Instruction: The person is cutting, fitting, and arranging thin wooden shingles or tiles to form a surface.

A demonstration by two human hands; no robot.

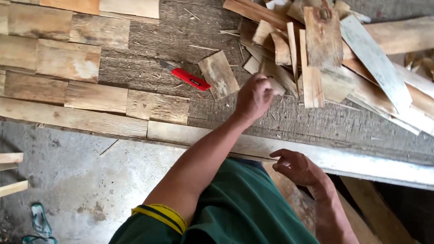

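The left hand (253, 97) is reaching out over the rough grey worktop (175, 35), its fingers clamping on a small pale wooden offcut (276, 85) at the near edge of the heap of thin wooden offcuts (322, 46). The piece is looking light, stiff and splintery, best pinched by its flat faces. The right hand (298, 168) is resting near the worktop's pale front edge (372, 167), fingers loosely curled and holding nothing. A red utility knife (185, 77) is lying just to the side.

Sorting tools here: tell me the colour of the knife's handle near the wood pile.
Red, on the knife; head view.
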